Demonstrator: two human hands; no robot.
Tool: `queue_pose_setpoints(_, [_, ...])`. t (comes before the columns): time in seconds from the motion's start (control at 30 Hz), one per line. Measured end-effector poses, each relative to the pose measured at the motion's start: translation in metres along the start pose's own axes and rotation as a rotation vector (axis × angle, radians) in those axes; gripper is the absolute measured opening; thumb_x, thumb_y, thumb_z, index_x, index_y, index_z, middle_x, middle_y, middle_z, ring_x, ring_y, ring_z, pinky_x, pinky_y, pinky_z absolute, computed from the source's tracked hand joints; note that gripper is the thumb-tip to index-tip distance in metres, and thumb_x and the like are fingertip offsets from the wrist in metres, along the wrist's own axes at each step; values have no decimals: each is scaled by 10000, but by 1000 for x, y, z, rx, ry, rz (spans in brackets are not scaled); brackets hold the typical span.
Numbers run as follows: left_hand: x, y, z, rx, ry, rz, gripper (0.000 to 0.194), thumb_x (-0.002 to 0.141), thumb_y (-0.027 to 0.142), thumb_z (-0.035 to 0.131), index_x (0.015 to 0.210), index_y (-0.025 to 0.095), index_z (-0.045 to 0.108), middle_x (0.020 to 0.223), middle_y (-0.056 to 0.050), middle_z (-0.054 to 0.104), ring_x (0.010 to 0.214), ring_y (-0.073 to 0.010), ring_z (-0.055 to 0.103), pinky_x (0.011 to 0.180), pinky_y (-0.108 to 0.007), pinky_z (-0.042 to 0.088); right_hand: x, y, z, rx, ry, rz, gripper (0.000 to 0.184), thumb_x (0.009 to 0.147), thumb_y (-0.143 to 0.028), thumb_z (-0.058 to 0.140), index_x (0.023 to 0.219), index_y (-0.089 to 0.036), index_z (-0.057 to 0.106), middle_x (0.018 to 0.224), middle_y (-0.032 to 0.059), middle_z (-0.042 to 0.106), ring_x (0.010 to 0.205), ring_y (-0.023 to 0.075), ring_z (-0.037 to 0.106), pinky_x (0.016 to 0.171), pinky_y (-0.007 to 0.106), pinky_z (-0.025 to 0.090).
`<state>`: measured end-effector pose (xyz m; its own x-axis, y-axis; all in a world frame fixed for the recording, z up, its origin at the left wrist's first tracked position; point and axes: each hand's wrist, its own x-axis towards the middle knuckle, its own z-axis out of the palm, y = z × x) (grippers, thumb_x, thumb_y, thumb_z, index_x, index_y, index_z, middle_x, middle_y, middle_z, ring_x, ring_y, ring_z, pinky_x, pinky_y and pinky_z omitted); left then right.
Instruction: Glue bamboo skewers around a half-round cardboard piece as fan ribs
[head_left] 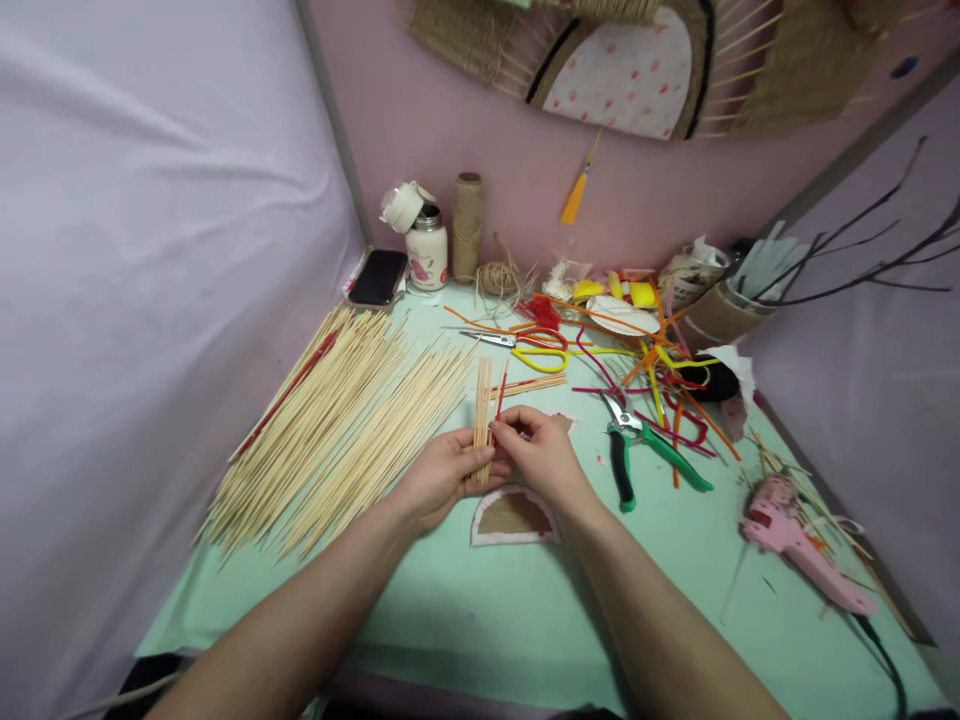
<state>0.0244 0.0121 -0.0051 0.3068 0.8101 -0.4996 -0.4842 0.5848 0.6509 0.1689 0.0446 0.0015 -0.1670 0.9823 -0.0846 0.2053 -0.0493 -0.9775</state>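
My left hand [442, 478] is closed around a small bundle of short bamboo sticks [482, 395], which stand upright out of the grip. My right hand [546, 455] pinches a thin red stick [502, 385] right beside that bundle; its lower end is hidden by the fingers. Just behind the hands, several more short sticks [544, 382], one of them reddish, lie on the table. Below the hands lies a half-round piece of brown cardboard [516, 518] with a white border. Another bordered piece [566, 422] peeks out behind my right hand.
Long bamboo sticks [300, 410] spread over the left. Scissors [536, 345], green pruning shears [630, 440], coloured pipe cleaners [660, 375] and a pink glue gun [802, 550] lie rightward. A phone [378, 277], a bottle [427, 250] and a twine spool [467, 225] stand at the back.
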Motion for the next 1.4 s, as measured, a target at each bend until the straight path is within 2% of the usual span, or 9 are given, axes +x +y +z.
queue_pose_setpoints(0.2, [1, -3, 1, -37, -69, -7, 337, 729, 257, 837, 966, 92, 663, 802, -76, 726, 713, -137, 706, 758, -271, 585, -1, 4, 4, -2, 42, 32, 105, 713, -299, 587, 682, -202, 563, 664, -28, 559, 645, 139, 503, 631, 268, 419])
queue_pose_setpoints(0.33, [1, -5, 1, -24, -51, -31, 334, 724, 272, 841, 953, 101, 667, 815, -70, 725, 688, -121, 694, 750, -257, 577, 2, 3, 3, 59, 12, 86, 69, 671, -267, 572, 669, -209, 534, 627, -37, 535, 617, 136, 487, 593, 259, 404])
queue_pose_setpoints(0.53, [-3, -2, 1, 27, -54, -58, 380, 652, 327, 883, 881, 104, 678, 871, -89, 741, 658, -109, 684, 633, -202, 545, 3, 0, 1, 147, -13, 106, 215, 759, -405, 643, 771, -191, 623, 688, -16, 583, 655, 142, 513, 619, 266, 424])
queue_pose_setpoints(0.83, [-2, -4, 3, -6, -46, -62, 404, 653, 299, 886, 938, 90, 690, 911, -116, 752, 668, -110, 696, 673, -211, 573, 0, 5, 2, 79, 57, 63, 217, 793, -391, 641, 727, -188, 599, 671, -18, 567, 661, 142, 501, 646, 279, 405])
queue_pose_setpoints(1.0, [-2, -4, 3, -6, -52, -84, 407, 642, 302, 892, 932, 98, 693, 827, -84, 739, 644, -117, 689, 621, -205, 559, 1, 1, 2, 146, 56, 86, 211, 774, -392, 643, 771, -182, 623, 708, -16, 596, 667, 138, 513, 646, 270, 415])
queue_pose_setpoints(1.13, [-3, -3, 3, 22, -72, -103, 418, 608, 343, 908, 875, 99, 698, 835, -78, 733, 626, -107, 672, 603, -206, 546, 1, -3, 1, 222, -10, 155, 267, 738, -423, 680, 813, -168, 654, 688, -16, 607, 637, 132, 518, 607, 257, 409])
queue_pose_setpoints(1.4, [-6, -1, 6, 37, -67, -120, 428, 579, 346, 920, 852, 95, 708, 843, -85, 732, 640, -106, 666, 627, -216, 543, -3, 2, 3, 185, 20, 153, 265, 758, -433, 667, 784, -175, 615, 625, -38, 562, 524, 97, 446, 495, 228, 350])
